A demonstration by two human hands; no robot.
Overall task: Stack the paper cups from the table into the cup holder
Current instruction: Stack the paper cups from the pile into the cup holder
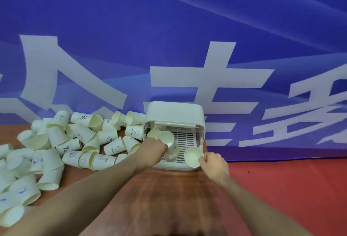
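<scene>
Holding a short nested stack of cups (171,148) inside the cup holder (174,115), we have our left hand (153,146) wrapped round its lower part, fingers hidden behind the paper. That stack leans, its long axis tilted with the open mouth up and away from us, its base on the holder's slatted floor (185,141). A second open cup (153,134) sits just beside the stack, deeper into the holder on its left side.

Our right hand (213,162) pinches the near rim of a single cup (194,156) at the holder's front right corner, mouth turned up toward us. This loose cup lies to the right of the stack, near but not touching, so the right hand is the one placed to carry it across and drop it into the stack's mouth; we judge the tilt of both mouths will need matching first.

Left of the holder, a heap of loose cups (75,141) sprawls across the wooden table (169,198), most lying on their sides. Behind the holder hangs a blue banner (169,29) with large white characters.
</scene>
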